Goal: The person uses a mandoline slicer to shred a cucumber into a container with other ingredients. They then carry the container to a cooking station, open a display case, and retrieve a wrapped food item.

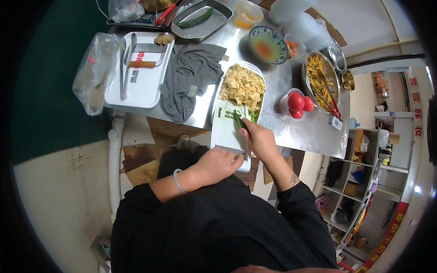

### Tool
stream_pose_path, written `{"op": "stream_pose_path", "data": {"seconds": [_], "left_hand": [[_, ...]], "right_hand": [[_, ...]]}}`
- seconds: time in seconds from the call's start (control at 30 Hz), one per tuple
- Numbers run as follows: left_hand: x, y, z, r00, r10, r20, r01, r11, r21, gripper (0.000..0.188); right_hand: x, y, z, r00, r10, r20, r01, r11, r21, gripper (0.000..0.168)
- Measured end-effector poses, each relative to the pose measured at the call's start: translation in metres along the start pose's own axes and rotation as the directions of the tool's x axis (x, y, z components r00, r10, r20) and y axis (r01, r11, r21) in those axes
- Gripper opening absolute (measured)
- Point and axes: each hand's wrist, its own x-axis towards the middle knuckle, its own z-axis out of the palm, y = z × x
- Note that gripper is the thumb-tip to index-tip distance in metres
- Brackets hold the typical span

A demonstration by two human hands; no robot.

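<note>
A white mandoline grater (226,131) slopes down from the table edge toward my body. My left hand (218,166) grips its near end, with the fingers curled over the frame. In my right hand (260,139) is a dark green piece of vegetable (240,121), probably cucumber, pressed against the grater just below its toothed blade (229,113). The grater's far end rests on a white tray (260,70) heaped with crinkled pale-yellow strips (243,85), perhaps tofu skin. Green shreds (253,116) show beside the grater, partly hidden by my right hand.
Left of the tray lies a grey cloth (193,75), then a white tray (146,92) with tongs (125,73) and a wavy cutter (141,64). Tomatoes (296,102) in a tub, a food-filled pan (317,73) and a patterned bowl (285,56) stand right. A whole cucumber (196,19) lies behind.
</note>
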Motion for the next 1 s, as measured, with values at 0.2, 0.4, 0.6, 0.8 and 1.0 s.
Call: {"op": "stream_pose_path", "data": {"seconds": [0.2, 0.4, 0.6, 0.8, 1.0], "left_hand": [[-0.008, -0.004, 0.008, 1.0, 0.015, 0.024, -0.015, 1.0, -0.01, 0.026], [-0.009, -0.007, 0.006, 1.0, -0.02, 0.008, 0.021, 0.998, -0.055, 0.025], [-0.011, -0.006, 0.013, 0.999, -0.007, 0.032, 0.008, 0.999, -0.046, 0.025], [-0.008, -0.007, 0.006, 0.999, -0.021, 0.032, 0.023, 0.999, -0.044, 0.026], [-0.011, -0.004, 0.011, 0.999, -0.001, 0.05, 0.001, 1.0, -0.016, 0.027]], "right_hand": [[0.031, 0.011, 0.028, 0.993, 0.092, 0.08, -0.088, 0.994, -0.059, 0.026], [0.031, 0.003, 0.026, 0.991, 0.098, 0.088, -0.092, 0.993, -0.076, 0.028], [0.023, -0.008, 0.033, 0.986, 0.149, 0.069, -0.142, 0.985, -0.102, 0.028], [0.032, 0.001, 0.03, 0.985, 0.161, 0.056, -0.157, 0.985, -0.075, 0.03], [0.023, -0.002, 0.044, 0.987, 0.16, 0.007, -0.159, 0.983, -0.086, 0.029]]}}
